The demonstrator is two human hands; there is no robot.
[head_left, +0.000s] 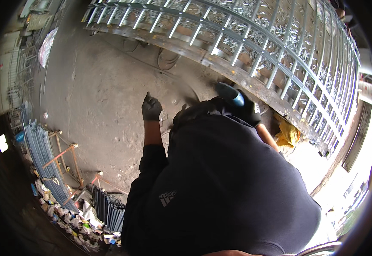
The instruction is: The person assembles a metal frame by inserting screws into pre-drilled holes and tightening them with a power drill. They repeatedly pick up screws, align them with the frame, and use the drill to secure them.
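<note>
My left hand, in a dark glove, is held out over the concrete floor. One finger sticks out and the others are curled, with nothing visible in them. My right hand, also dark-gloved, is by the lower edge of the workbench, partly hidden by my dark top. Against it is a blue-and-black rounded object, blurred; its kind is unclear, and so is whether the fingers close on it. Above, a grey metal grille of parallel bars lies on the workbench.
Many small metal pieces lie among the bars. A looped cable is on the floor by the bench. A yellow sack stands at the bench's right end. Bundled metal profiles, dark tubes and litter fill the lower left.
</note>
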